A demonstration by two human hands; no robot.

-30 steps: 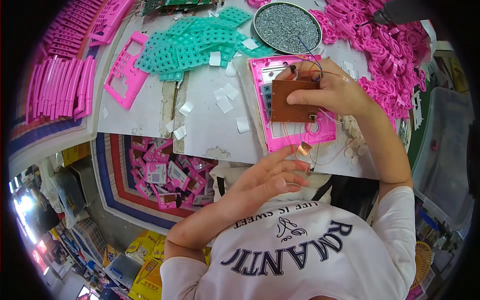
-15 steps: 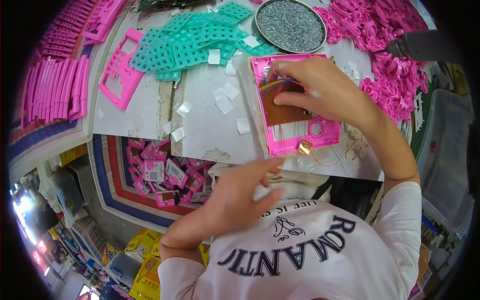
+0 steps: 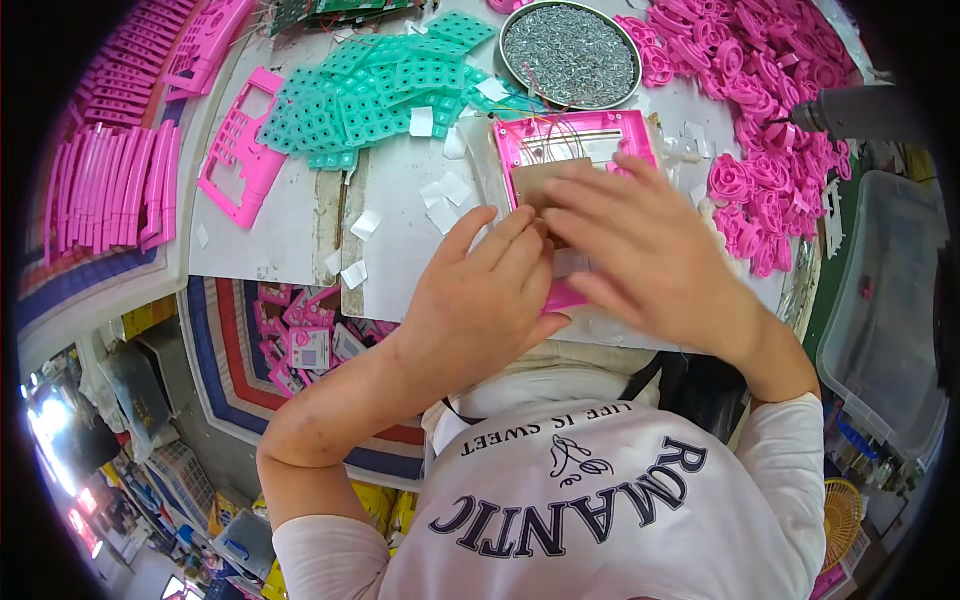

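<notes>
A pink plastic housing (image 3: pixel 630 124) lies open on the table before me, with thin wires running from its upper part. Over its middle is a brown circuit board (image 3: pixel 540 181), its lower part covered by my hands. My left hand (image 3: pixel 490 290) is at the board's lower left, fingers bent together against its edge; whatever they pinch is hidden. Above the housing's right side, my right hand (image 3: pixel 650 245) has its fingers spread, slightly blurred, with nothing visible in them.
Beyond the housing stands a round tray of screws (image 3: pixel 503 50). Teal keypad sheets (image 3: pixel 370 100) are heaped to its left, pink ring-shaped parts (image 3: pixel 735 70) to the right. White paper squares (image 3: pixel 440 200) lie about. A pink panel (image 3: pixel 243 150) sits left; finished-looking pink units (image 3: pixel 308 345) fill a bin below.
My left hand has moved up and right to the circuit board. My right hand has let go and drawn back toward me. The board's wires now arch up over the housing.
</notes>
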